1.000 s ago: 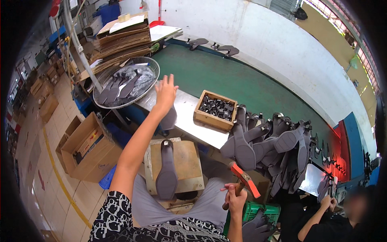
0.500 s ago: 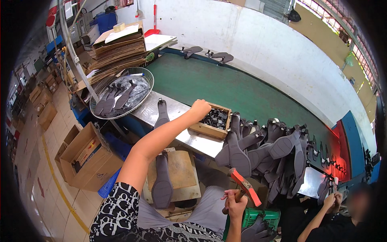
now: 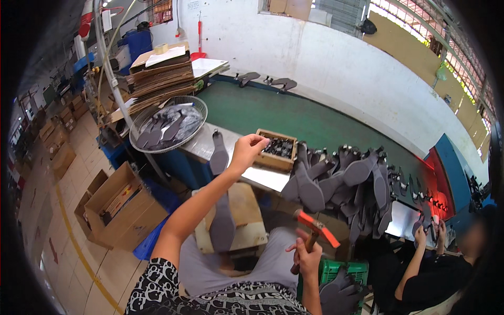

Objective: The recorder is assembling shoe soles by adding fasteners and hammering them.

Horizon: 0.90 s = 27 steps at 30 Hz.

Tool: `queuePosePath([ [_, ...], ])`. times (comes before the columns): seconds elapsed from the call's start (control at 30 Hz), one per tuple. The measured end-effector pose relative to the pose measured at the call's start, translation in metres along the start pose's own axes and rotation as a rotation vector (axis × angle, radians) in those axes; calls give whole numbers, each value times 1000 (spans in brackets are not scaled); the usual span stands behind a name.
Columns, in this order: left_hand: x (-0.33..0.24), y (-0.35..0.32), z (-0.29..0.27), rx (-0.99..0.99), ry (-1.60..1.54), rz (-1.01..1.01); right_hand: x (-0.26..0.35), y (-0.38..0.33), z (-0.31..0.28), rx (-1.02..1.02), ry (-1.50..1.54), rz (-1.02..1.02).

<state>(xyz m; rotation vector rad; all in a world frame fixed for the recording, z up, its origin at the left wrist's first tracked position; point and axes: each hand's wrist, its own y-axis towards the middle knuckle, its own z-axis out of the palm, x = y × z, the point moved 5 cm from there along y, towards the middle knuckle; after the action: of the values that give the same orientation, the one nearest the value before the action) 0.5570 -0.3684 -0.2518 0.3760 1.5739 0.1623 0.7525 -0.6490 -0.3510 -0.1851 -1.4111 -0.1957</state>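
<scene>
Shoe workshop: heaped grey soles (image 3: 341, 184), green conveyor belt (image 3: 294, 115), stacked cardboard (image 3: 157, 79).

left hand (image 3: 247, 149) | drawn back from wooden box (image 3: 276, 149) | fingers pinched

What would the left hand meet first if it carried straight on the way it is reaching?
Most likely the wooden box of small dark parts: the left hand sits beside its near edge, fingers pinched, though depth is unclear.

I see a rough wooden tray (image 3: 277, 150) at frame centre, matt grey soles (image 3: 336, 184) right of it, a wire mesh basket (image 3: 168, 125) upper left, and a wooden-handled hammer (image 3: 314, 231) with a glossy orange head.
</scene>
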Motion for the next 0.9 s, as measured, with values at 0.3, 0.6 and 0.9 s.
queuePosePath([
  [0.3,-154,-266,9,37,-388,31,78,-74,45,210,134,-319],
  [0.6,-175,-333,7,100,-327,239,109,-129,64,353,378,-436],
  [0.9,-140,-302,-10,15,-35,343,95,-78,87,326,275,-353],
])
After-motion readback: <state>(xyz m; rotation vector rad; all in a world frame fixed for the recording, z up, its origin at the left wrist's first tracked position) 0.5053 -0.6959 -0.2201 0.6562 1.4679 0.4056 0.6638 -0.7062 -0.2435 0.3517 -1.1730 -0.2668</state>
